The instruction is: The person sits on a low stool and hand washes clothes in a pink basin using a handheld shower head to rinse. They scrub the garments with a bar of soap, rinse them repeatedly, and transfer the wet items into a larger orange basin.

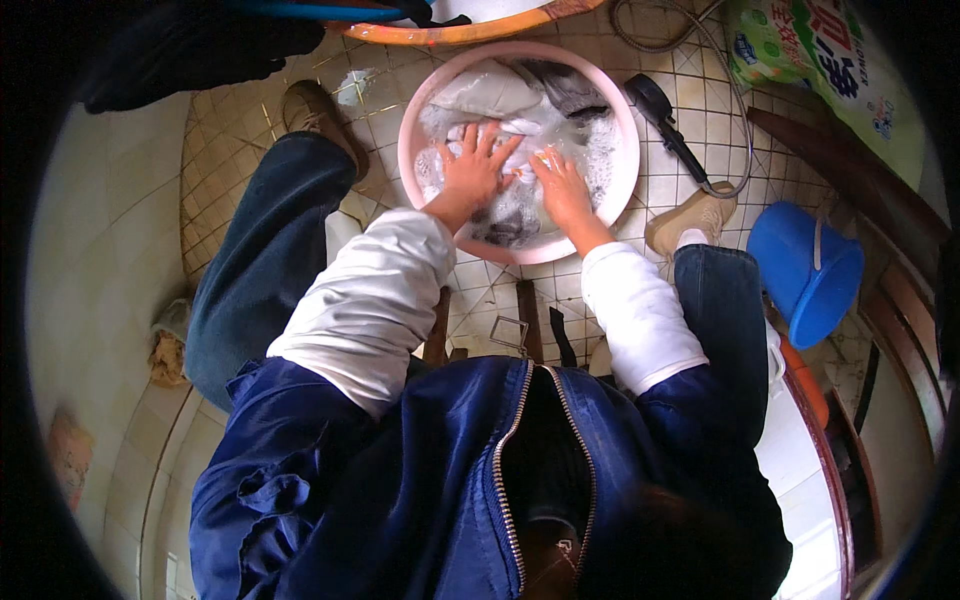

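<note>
A pink plastic basin [628, 150] of sudsy water stands on the floor before me, with wet clothes in it. My left hand [478, 166] lies palm down, fingers spread, on a soaked white cloth with some orange marks [519, 161]. Beside it, my right hand [561, 184] rests on the right part of this cloth; whether its fingers grip any fabric is hidden. A pale grey garment [487, 90] bulges up at the basin's far side. Next to that floats a dark grey garment [570, 88], and another dark piece [510, 225] shows through foam at the near side.
A black shower head [660, 120] with a metal hose lies right of the basin. Farther right are a blue bucket [806, 270], tipped over, and a green printed bag [832, 75]. An orange-rimmed tub [450, 34] stands beyond the basin. Tiled floor [697, 90] surrounds them.
</note>
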Action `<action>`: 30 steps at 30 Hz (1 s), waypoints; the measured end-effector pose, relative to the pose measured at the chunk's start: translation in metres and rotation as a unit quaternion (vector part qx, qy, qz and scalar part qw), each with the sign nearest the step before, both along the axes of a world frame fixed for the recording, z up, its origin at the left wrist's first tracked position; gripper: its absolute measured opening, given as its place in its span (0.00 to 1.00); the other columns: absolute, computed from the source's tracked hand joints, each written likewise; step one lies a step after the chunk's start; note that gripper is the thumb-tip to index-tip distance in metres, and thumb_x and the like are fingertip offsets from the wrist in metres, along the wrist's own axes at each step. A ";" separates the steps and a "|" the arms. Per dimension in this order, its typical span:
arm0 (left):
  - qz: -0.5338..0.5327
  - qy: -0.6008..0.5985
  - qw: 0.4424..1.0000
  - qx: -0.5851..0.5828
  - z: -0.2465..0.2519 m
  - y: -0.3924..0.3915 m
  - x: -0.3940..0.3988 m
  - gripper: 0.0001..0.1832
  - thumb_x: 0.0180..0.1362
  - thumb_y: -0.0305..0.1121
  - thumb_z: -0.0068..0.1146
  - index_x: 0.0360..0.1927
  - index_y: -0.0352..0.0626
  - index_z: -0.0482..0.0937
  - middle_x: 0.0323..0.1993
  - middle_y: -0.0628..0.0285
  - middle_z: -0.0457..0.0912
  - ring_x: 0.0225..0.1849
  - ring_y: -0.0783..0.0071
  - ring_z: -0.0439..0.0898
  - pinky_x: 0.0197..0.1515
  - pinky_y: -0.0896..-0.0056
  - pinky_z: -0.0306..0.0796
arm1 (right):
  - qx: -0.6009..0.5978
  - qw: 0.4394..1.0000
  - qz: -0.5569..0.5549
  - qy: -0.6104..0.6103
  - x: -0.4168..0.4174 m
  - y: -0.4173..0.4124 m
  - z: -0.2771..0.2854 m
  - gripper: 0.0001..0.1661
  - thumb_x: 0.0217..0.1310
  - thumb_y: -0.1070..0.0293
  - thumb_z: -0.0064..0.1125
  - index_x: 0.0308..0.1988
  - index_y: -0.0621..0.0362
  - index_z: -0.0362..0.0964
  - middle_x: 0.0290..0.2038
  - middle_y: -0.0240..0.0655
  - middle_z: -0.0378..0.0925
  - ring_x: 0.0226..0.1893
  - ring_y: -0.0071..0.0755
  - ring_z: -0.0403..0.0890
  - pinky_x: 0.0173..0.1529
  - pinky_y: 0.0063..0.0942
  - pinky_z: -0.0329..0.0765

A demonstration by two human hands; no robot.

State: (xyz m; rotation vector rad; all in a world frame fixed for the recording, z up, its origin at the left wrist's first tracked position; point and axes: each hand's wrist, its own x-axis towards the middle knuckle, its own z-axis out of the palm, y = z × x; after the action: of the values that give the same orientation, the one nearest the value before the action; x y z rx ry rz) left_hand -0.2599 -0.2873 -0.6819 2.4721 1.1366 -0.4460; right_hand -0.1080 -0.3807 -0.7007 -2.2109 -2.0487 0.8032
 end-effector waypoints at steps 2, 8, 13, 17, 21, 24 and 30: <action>0.001 0.093 0.985 -0.144 -0.012 0.023 0.021 0.27 0.49 0.50 0.51 0.54 0.60 0.65 0.53 0.64 0.67 0.55 0.62 0.64 0.52 0.45 0.59 | -0.035 0.998 -0.034 0.050 0.009 0.006 -0.004 0.28 0.49 0.76 0.45 0.53 0.49 0.62 0.53 0.43 0.63 0.51 0.48 0.66 0.54 0.37 0.65; -0.139 0.113 0.944 -0.277 -0.075 0.050 0.019 0.16 0.52 0.43 0.47 0.42 0.51 0.76 0.39 0.56 0.78 0.42 0.59 0.76 0.45 0.59 0.68 | -0.065 0.985 -0.082 0.136 0.022 0.039 0.006 0.21 0.45 0.78 0.50 0.43 0.55 0.72 0.45 0.47 0.70 0.47 0.48 0.70 0.52 0.34 0.67; 0.288 -0.175 0.929 -0.153 0.010 0.046 -0.009 0.29 0.49 0.50 0.51 0.44 0.34 0.72 0.40 0.41 0.75 0.45 0.49 0.74 0.47 0.57 0.67 | 0.007 0.899 -0.344 0.272 -0.017 0.045 0.092 0.20 0.46 0.74 0.58 0.44 0.61 0.71 0.40 0.48 0.75 0.42 0.44 0.76 0.48 0.32 0.70; 0.598 -0.203 0.686 -0.360 0.042 0.001 -0.015 0.39 0.47 0.59 0.54 0.42 0.25 0.71 0.35 0.45 0.77 0.36 0.56 0.78 0.36 0.56 0.73 | 0.022 0.789 -0.373 0.489 -0.064 0.014 0.158 0.19 0.48 0.75 0.58 0.44 0.62 0.71 0.37 0.40 0.77 0.35 0.29 0.75 0.40 0.26 0.72; 0.511 -0.338 0.322 -0.722 0.062 0.000 -0.036 0.20 0.49 0.47 0.59 0.37 0.42 0.76 0.29 0.56 0.80 0.28 0.66 0.80 0.29 0.63 0.76 | 0.031 0.871 -0.232 0.433 -0.089 -0.023 0.215 0.16 0.46 0.72 0.59 0.40 0.63 0.72 0.34 0.47 0.76 0.35 0.42 0.79 0.41 0.29 0.73; 0.500 -0.301 0.375 -0.720 0.078 -0.017 -0.039 0.18 0.49 0.44 0.60 0.36 0.42 0.76 0.27 0.57 0.80 0.24 0.63 0.79 0.28 0.59 0.76 | 0.005 0.874 -0.158 0.459 -0.092 -0.038 0.253 0.16 0.46 0.70 0.59 0.39 0.62 0.73 0.32 0.47 0.76 0.34 0.43 0.78 0.41 0.30 0.73; 0.597 -0.303 0.369 -0.645 0.120 -0.056 -0.032 0.12 0.58 0.28 0.39 0.42 0.32 0.71 0.39 0.48 0.77 0.39 0.59 0.78 0.44 0.57 0.74 | -0.013 0.872 -0.061 0.485 -0.043 -0.042 0.293 0.15 0.48 0.70 0.58 0.40 0.62 0.73 0.33 0.37 0.78 0.33 0.27 0.77 0.41 0.24 0.74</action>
State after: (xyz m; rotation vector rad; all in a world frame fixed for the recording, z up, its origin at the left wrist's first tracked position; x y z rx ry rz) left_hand -0.2918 -0.3433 -0.5615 0.0180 1.0812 0.1276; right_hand -0.1505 -0.4228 -0.4075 -1.3914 -1.3594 1.5048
